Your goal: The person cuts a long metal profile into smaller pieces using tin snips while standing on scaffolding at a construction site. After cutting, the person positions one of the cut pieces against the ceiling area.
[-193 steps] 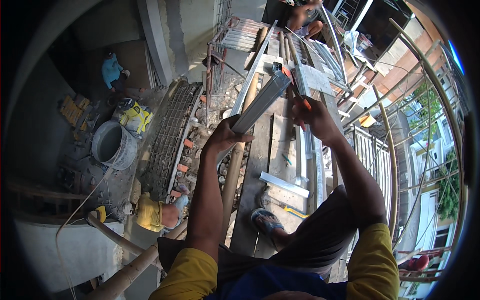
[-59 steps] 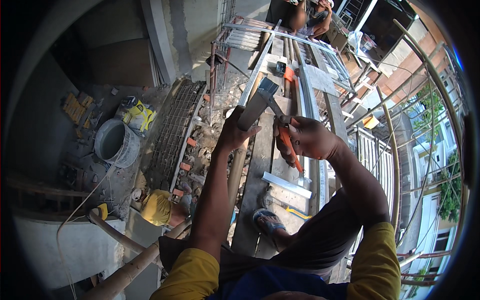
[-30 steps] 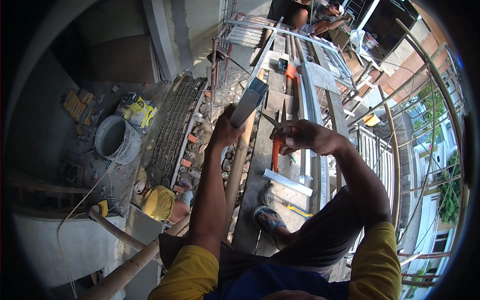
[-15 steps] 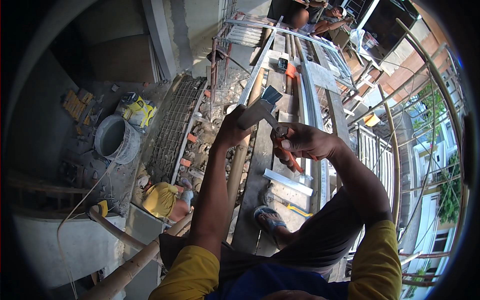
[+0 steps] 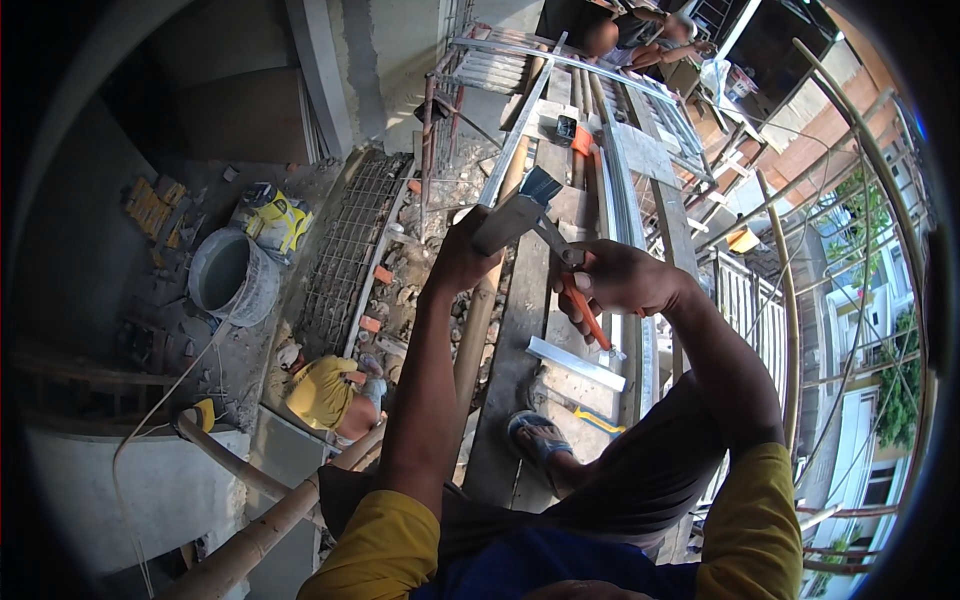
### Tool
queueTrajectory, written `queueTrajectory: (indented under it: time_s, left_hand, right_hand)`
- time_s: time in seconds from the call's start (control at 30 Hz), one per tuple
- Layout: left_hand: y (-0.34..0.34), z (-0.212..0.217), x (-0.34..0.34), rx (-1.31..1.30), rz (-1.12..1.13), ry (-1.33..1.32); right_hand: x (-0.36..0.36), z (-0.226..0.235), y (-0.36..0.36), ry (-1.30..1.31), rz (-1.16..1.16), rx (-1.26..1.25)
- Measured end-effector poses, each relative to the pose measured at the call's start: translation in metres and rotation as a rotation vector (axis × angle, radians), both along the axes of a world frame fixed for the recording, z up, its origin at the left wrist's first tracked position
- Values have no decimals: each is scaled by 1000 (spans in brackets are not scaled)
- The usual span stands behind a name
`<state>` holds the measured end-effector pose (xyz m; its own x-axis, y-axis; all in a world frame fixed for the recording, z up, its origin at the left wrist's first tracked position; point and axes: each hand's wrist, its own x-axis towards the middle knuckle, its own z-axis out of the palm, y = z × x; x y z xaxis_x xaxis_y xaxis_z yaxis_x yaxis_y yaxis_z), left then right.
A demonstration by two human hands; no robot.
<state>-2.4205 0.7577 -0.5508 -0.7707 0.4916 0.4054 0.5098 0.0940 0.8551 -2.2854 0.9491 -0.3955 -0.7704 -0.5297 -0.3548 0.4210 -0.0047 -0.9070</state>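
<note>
I've got the left hand [image 5: 462, 262] clamped on a short metal channel [image 5: 515, 215], holding it up over the plank [image 5: 510, 370], tilted, its far end pointing away from me. Right hand [image 5: 615, 280] is closed round orange-handled snips [image 5: 585, 310], just right of the channel, blades [image 5: 552, 240] meeting the channel's near edge; can't tell if they're biting in or just touching. I'd call it early in the cut: channel looks whole, no piece hanging off, so the cut itself looks still to do. A loose channel offcut [image 5: 575, 363] lies on the plank below the snips, near my sandalled foot [image 5: 540, 440]. Long metal rails [image 5: 625, 190] run up the plank beyond the channel. Bamboo pole [image 5: 475, 340] sits left of the plank. Far below, left of the plank: a person in yellow [image 5: 325, 392], a grey tub [image 5: 230, 275], mesh [image 5: 350, 250]. Another person [image 5: 640, 30] crouches at the plank's far end.
</note>
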Motion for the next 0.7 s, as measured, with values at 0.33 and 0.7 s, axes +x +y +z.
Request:
queueTrajectory:
  time_s: [0.33, 0.7]
  left_hand:
    - [-4, -11, -6, -37, -3, -17]
    - [-6, -14, -7, -84, 97, -101]
  right_hand:
    - [0, 8, -12, 331, -112, 526]
    - [-2, 4, -26, 955, -249, 986]
